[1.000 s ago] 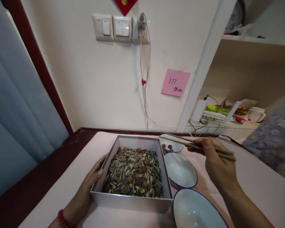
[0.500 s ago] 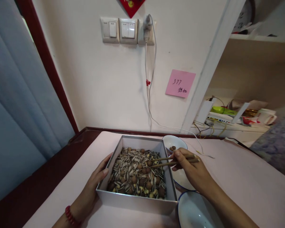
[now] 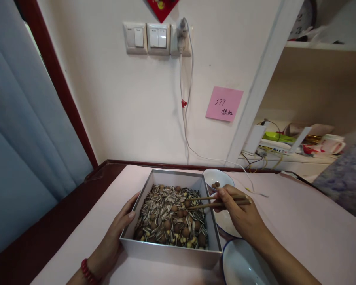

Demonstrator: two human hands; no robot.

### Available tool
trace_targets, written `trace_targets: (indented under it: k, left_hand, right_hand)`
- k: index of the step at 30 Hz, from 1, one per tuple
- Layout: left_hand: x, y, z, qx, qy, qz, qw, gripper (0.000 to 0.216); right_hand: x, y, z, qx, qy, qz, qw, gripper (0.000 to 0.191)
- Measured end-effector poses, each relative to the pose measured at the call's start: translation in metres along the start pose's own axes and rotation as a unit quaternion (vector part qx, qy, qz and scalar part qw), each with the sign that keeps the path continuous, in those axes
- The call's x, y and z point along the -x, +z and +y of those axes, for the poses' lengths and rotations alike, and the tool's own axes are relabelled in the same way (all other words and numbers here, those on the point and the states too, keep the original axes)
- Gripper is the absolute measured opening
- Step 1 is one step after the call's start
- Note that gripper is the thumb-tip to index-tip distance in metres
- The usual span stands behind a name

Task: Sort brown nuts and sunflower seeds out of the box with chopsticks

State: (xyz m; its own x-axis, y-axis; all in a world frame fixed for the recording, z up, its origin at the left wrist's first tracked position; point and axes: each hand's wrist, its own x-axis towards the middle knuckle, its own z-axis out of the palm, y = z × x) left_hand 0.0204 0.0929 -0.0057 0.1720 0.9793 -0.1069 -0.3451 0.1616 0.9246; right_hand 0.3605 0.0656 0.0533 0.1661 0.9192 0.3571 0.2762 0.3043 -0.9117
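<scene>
So a brown nut [image 3: 187,204] sat among sunflower seeds [image 3: 163,201] in the box [image 3: 170,251], right at the chopsticks [image 3: 206,206]. Right hand [image 3: 243,213] pinched those well back, probably for reach; left hand [image 3: 115,229] lay spread against the box, likely steadying it. Bowls [image 3: 245,261] stood handily close.

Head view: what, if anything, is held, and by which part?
The right hand holds chopsticks by their rear half; the left hand touches the box at its left side.
</scene>
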Motion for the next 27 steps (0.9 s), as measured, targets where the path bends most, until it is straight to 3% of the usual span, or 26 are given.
trace_targets:
  k: [7,14,17,23,25,27]
  left_hand:
    - [0.003,0.003,0.002,0.026,-0.019,-0.003,0.999,0.077]
    - [0.003,0.006,0.004,0.019,-0.017,0.009,1.0,0.08]
    - [0.002,0.008,0.005,0.027,-0.019,0.016,0.999,0.082]
    - [0.0,0.005,0.003,0.015,-0.012,0.009,1.0,0.084]
    - [0.0,0.004,0.002,0.008,-0.007,0.007,1.0,0.08]
    - [0.001,0.004,0.002,0.005,-0.005,0.004,1.0,0.077]
  right_hand:
    - [0.003,-0.012,-0.018,-0.015,-0.027,0.061,0.998,0.046]
    - [-0.005,-0.049,-0.022,-0.044,-0.061,0.202,0.977,0.044]
    - [-0.009,-0.062,-0.016,-0.037,-0.055,0.233,0.97,0.044]
    - [-0.002,-0.059,-0.014,-0.019,-0.025,0.186,0.982,0.044]
    - [0.003,-0.047,-0.023,-0.012,-0.028,0.129,0.991,0.042]
    - [0.007,-0.03,-0.035,0.02,-0.044,0.025,0.999,0.039]
